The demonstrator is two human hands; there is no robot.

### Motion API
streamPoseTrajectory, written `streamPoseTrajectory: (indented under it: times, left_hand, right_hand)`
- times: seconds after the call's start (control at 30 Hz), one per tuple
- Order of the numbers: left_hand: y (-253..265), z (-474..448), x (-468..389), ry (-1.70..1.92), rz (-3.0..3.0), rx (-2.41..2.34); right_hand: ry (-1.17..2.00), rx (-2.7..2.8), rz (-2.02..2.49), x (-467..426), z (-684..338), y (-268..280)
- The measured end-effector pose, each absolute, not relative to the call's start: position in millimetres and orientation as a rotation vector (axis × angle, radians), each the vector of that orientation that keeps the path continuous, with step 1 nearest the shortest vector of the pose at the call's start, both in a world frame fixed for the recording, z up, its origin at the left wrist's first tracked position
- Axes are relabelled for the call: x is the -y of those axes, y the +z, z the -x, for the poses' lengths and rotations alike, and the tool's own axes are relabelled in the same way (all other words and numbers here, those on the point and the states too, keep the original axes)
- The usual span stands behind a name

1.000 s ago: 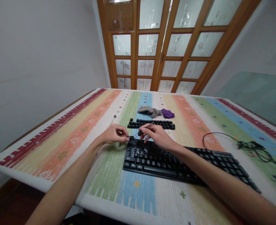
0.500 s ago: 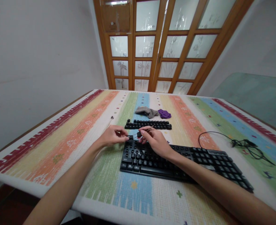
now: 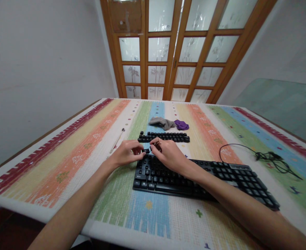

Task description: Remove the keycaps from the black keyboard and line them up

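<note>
My left hand [image 3: 128, 152] pinches the small black handle of what looks like a wire keycap puller [image 3: 146, 151], held over the upper left edge of a black keyboard [image 3: 179, 185]. Thin wires run from it to my right hand [image 3: 168, 152], whose fingertips are closed on a small black keycap, mostly hidden by the fingers. Bare switch stems show in the keyboard's upper left, while lower keys are still capped. Just beyond my hands, loose black keycaps [image 3: 166, 138] lie in rows on the cloth.
A thin stick brush with a dark tip [image 3: 117, 140] lies left of the keycaps. Behind them are a grey cloth [image 3: 161, 123] and a purple cloth [image 3: 181, 125]. The keyboard's cable [image 3: 270, 157] is bundled at right. A striped tablecloth [image 3: 90, 173] covers the table.
My hands have drawn closer together, narrowing the wire gap between the two black pieces. My right hand has shifted slightly left. The view has moved a little.
</note>
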State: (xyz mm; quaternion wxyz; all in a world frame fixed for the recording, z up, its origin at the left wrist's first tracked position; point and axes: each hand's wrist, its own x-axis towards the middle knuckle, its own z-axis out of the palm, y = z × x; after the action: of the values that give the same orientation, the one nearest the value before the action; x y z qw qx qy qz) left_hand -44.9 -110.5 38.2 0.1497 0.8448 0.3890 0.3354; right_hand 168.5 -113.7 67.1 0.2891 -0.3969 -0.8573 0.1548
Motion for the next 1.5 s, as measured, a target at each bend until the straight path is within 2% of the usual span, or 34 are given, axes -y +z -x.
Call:
streamPoseTrajectory:
  times: [0.1,0.4,0.6,0.7,0.83,0.97,1.17,1.5]
  left_hand:
    - [39.0,43.5,111.4,0.969,-2.441,-1.118]
    - [40.6,43.6,110.5,1.018,-2.219,-1.143]
    - [45.4,44.5,111.7,0.990,-2.022,-1.155]
    - [46.2,45.8,111.4,0.973,-1.846,-1.135]
    - [43.7,49.8,108.1,1.021,-1.723,-1.170]
    - [34.0,54.8,99.9,1.037,-1.884,-1.341]
    - [18.4,59.4,89.8,0.853,-2.189,-1.590]
    - [12.8,58.8,87.6,0.736,-2.282,-1.680]
  right_hand:
    - [0.381,2.277,1.086,112.6,-165.9,66.7]
    - [0.695,2.119,1.069,103.7,-171.5,74.1]
    - [1.230,1.913,0.987,88.7,-182.6,74.9]
    - [1.351,1.798,1.002,82.5,-185.7,72.5]
    - [1.320,1.755,1.069,80.1,-188.0,72.4]
    - [1.238,1.793,1.078,81.7,-191.4,79.9]
    - [1.128,1.849,1.057,89.0,-197.5,95.8]
    - [1.047,1.942,1.000,103.0,-200.9,110.2]
